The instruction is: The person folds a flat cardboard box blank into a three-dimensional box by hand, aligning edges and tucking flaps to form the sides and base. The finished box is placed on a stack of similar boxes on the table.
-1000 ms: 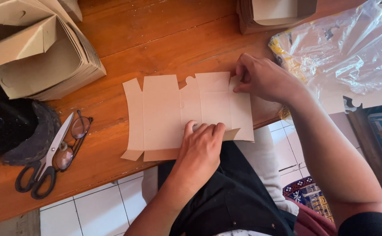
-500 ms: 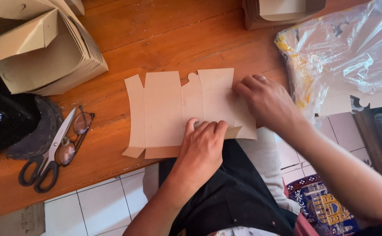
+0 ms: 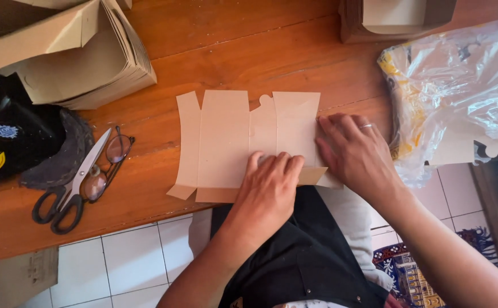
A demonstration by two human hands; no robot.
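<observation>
Hands come first, at the near edge of the orange-brown wooden table (image 3: 294, 51): the left hand (image 3: 269, 188) lies palm down, fingers together, pressing on the flat tan die-cut cardboard blank (image 3: 226, 142), while the right hand (image 3: 354, 154) presses flat on the blank's right end, pinching nothing. Left of the blank, steel scissors with black handles (image 3: 72, 188) lie over wire-rimmed glasses (image 3: 107, 165), beside a black cloth cap (image 3: 15, 142). Farther off sit a stack of folded tan cardboard boxes (image 3: 72, 57) and a crinkled clear plastic bag (image 3: 460, 85).
</observation>
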